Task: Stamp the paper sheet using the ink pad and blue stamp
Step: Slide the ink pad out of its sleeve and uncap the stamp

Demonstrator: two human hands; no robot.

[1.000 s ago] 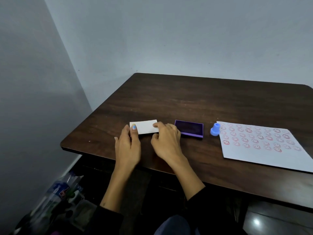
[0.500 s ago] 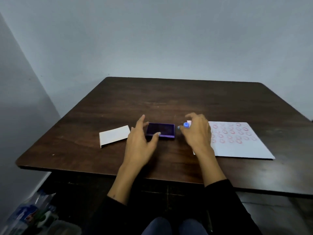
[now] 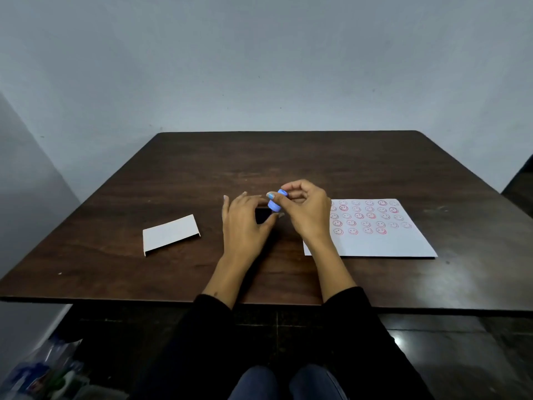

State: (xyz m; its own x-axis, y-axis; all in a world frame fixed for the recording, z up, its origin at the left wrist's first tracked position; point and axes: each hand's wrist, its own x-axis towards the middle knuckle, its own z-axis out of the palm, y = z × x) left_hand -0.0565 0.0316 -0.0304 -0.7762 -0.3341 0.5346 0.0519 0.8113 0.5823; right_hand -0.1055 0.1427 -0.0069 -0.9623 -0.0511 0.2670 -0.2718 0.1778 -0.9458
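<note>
My right hand pinches the small blue stamp between thumb and fingers, lifted just above the ink pad. The dark ink pad lies at the table's middle, mostly hidden; my left hand rests around it, thumb on its near edge and fingers along its far side. The white paper sheet lies flat to the right, with several rows of red smiley stamp marks across its upper part. My right wrist covers the sheet's left edge.
The white ink pad lid lies on the dark wooden table to the left of my hands. A grey wall stands behind the table. Plastic bottles sit on the floor at the lower left.
My right hand has picked the blue stamp up off the table and brought it over the ink pad. My left hand has settled onto the ink pad. The view has swung to the right.
</note>
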